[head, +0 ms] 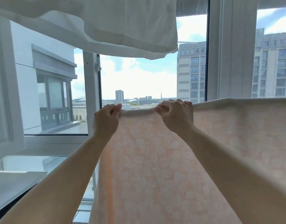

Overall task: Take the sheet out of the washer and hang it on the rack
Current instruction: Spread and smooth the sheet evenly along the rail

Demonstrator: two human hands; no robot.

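A peach sheet (155,159) with a pale flower pattern hangs in front of me, folded over a horizontal line that runs from the centre to the right edge. The rail under that fold is hidden by the cloth. My left hand (106,118) pinches the sheet's top fold at its left end. A little to the right, my right hand (176,113) grips the same top fold with its fingers curled over it. Both arms reach up and forward from the bottom of the view.
A white cloth (122,25) hangs overhead across the top of the view. Behind the sheet are large windows, with a white frame post (92,88) at left centre and a wide post (232,49) at right. A white ledge (14,180) sits at lower left.
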